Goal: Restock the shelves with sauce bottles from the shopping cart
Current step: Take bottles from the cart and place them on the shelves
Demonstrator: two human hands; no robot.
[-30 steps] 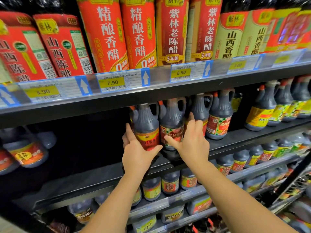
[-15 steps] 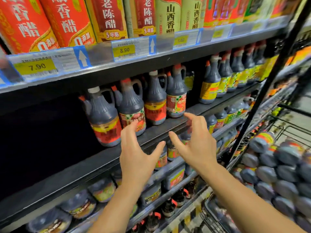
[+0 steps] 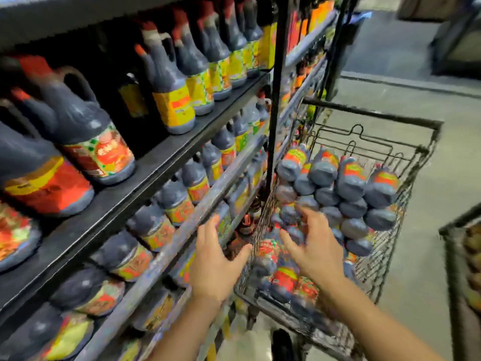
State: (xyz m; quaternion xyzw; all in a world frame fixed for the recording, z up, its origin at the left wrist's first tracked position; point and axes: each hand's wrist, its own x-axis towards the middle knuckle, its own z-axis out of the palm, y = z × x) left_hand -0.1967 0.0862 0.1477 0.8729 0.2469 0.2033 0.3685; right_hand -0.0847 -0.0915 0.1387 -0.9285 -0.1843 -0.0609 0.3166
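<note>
A black wire shopping cart point(image 3: 406, 178) stands at the right of the shelving, piled with several dark sauce bottles point(image 3: 348, 194) lying on their sides, bases towards me. My left hand point(image 3: 216, 261) is open, fingers spread, just outside the cart's near left corner. My right hand point(image 3: 315, 246) is open too, palm turned left, over the bottles at the cart's near end. Neither hand holds anything. Dark handled sauce jugs point(image 3: 86, 136) with red and yellow labels stand on the black shelf point(image 3: 161, 162) at the left. The view is blurred.
Lower shelves point(image 3: 208, 194) hold more rows of dark bottles. A black shelf upright point(image 3: 276, 100) stands between the shelving and the cart. Grey floor point(image 3: 429, 256) lies to the right, with the edge of another wire basket point(image 3: 460, 269) at the far right.
My view has swung right and down from the shelf to the cart. Both hands left the jugs on the shelf, empty, and moved down to the cart's near end.
</note>
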